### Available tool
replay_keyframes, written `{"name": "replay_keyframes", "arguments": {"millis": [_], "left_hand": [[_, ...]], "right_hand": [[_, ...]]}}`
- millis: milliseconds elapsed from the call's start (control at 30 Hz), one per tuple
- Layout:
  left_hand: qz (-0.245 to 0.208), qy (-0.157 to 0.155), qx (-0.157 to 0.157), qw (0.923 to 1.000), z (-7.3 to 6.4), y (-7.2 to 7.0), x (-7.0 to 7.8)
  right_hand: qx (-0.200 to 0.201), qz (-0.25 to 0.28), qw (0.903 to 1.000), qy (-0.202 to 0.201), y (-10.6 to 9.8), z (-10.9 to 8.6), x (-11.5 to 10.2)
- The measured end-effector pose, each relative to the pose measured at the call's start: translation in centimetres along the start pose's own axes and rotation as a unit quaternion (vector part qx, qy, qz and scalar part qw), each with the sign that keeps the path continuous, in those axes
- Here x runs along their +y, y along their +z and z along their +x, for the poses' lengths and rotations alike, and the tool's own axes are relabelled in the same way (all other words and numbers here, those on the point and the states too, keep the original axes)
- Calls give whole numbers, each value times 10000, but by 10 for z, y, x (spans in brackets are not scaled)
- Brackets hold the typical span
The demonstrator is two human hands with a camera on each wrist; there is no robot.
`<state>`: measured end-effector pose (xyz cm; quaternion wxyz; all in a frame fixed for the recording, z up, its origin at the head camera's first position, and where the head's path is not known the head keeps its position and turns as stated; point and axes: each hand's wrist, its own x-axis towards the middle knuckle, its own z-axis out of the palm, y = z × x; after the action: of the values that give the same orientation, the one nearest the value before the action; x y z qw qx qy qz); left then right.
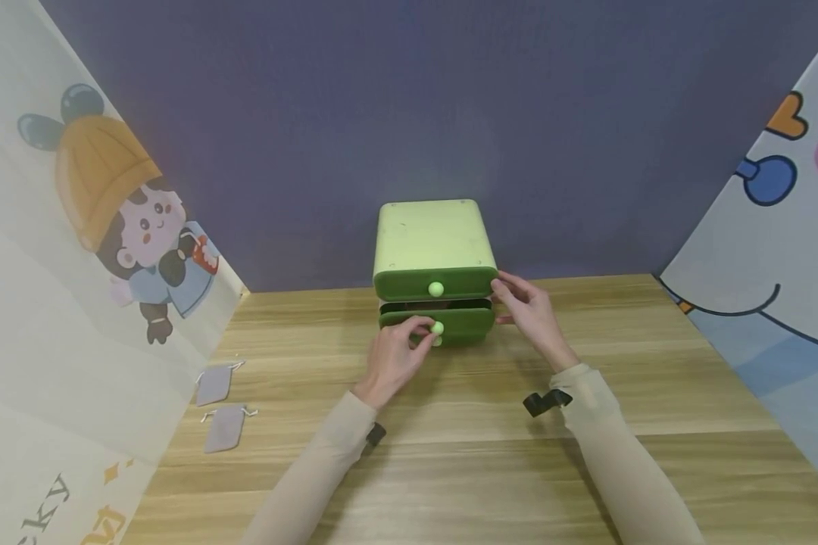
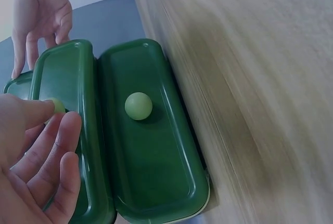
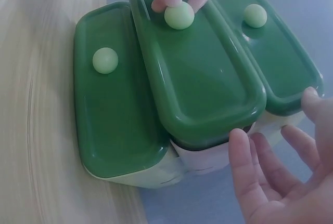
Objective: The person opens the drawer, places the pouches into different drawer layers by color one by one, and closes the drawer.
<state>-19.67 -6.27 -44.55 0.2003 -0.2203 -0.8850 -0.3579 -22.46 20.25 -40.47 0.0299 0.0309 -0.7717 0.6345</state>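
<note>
A small light-green cabinet (image 1: pixel 431 235) with three dark-green drawer fronts stands against the back wall. Its middle drawer (image 1: pixel 469 322) sticks out part way, leaving a dark gap above its front. My left hand (image 1: pixel 390 357) pinches that drawer's round pale-green knob (image 3: pixel 179 15) between thumb and fingers. At the cabinet's right side is my right hand (image 1: pixel 533 318), thumb by the corner of the top drawer (image 3: pixel 283 60) and the other fingers spread along the side. The bottom drawer (image 2: pixel 156 167) sits further in, its knob (image 2: pixel 138 106) untouched.
Two small grey drawstring pouches (image 1: pixel 224 428) lie on the wood-grain table (image 1: pixel 450 484) at the left. A dark blue panel (image 1: pixel 436 98) rises behind the cabinet. Printed cartoon panels flank the table on both sides.
</note>
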Motion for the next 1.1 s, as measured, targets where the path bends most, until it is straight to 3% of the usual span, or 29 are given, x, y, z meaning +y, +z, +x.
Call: {"name": "replay_keyframes", "arguments": {"millis": [567, 833, 1100], "left_hand": [[-25, -23, 47, 10000, 9, 3, -4], [150, -134, 409, 9990, 16, 2, -10], [109, -283, 192, 9994, 19, 1, -13]], "right_hand": [[34, 52, 10000, -16, 2, -1, 2], [65, 9, 10000, -21, 2, -1, 4], [62, 17, 10000, 24, 2, 0, 5]]}}
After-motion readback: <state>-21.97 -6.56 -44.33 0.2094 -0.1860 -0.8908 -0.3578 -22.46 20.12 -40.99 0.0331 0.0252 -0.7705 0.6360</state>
